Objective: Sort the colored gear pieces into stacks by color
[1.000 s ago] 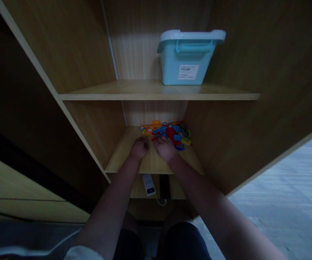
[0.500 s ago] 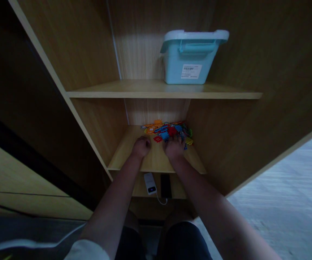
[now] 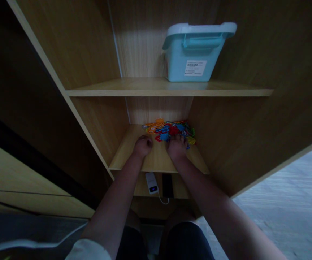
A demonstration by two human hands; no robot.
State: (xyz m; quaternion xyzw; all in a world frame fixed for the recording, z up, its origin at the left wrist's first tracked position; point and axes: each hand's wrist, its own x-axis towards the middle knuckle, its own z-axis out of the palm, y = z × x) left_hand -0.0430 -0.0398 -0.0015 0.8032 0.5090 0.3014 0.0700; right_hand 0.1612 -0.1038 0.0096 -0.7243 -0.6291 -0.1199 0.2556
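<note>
On the middle shelf (image 3: 156,159) of a wooden cabinet lies a pile of flat, colourful toy pieces (image 3: 173,129) with toothed edges, in orange, red, blue, yellow and green. My right hand (image 3: 177,147) rests at the front of the pile, its fingers stretched out over the pieces. A blue piece (image 3: 164,137) sits just left of those fingers, partly over a red piece (image 3: 157,138). My left hand (image 3: 143,145) is curled into a loose fist on the bare board, left of the pile and apart from it. Nothing shows inside the fist.
A light blue lidded box (image 3: 192,54) with a white label stands on the upper shelf (image 3: 145,92). Below my hands, a white power bank (image 3: 152,183) is cabled to a black phone (image 3: 168,186). Cabinet side walls enclose the shelf left and right.
The blue piece beside my right hand now overlaps the red piece, which lay more separate before. Both hands keep nearly the same places; the whole view has shifted slightly.
</note>
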